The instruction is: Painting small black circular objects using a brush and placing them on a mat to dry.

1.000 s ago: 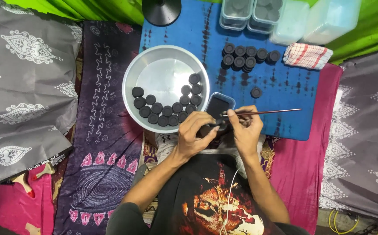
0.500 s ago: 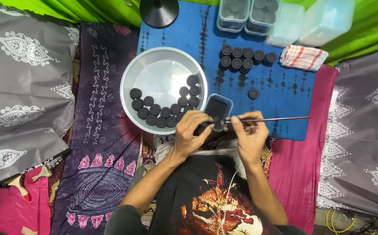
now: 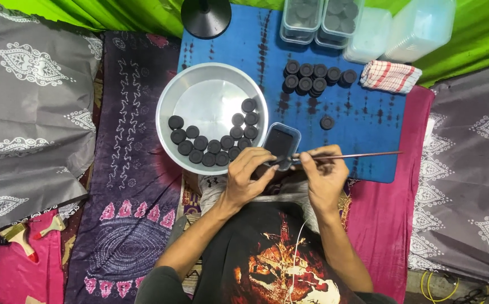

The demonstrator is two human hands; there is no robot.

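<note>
2 hands meet over the near edge of a blue tie-dyed cloth (image 3: 362,121). The left hand (image 3: 248,179) curls its fingers around a small dark round piece (image 3: 272,165), mostly hidden by the grip, so its surface cannot be made out. The right hand (image 3: 322,174) pinches a thin, straight stick-like tool (image 3: 357,155) between thumb and forefinger; the shaft looks reddish-brown and reaches out to the right, while its tip meets the piece in the left hand.

Just beyond the hands lies a small clear plastic tub (image 3: 281,142), rounded-rectangular, with something black filling it. It touches the rim of a wide, shiny metal bowl (image 3: 210,101), whose smooth bright floor carries a curved row of matt black discs (image 3: 209,147) along the near side and up the right.

Further out on the blue cloth sits a stacked cluster of the same black discs (image 3: 312,77), with 1 lone disc (image 3: 327,122) apart from them. Behind the cluster stand clear plastic boxes (image 3: 317,17) holding more dark rounds, and 2 frosted empty-looking containers (image 3: 402,28) beside them. A folded red-and-white checked cloth (image 3: 391,76) lies at the right. A black round lamp-like base (image 3: 206,17) stands at the far edge. Grey patterned fabric (image 3: 25,107) and purple printed fabric (image 3: 132,169) cover the floor to the left.
</note>
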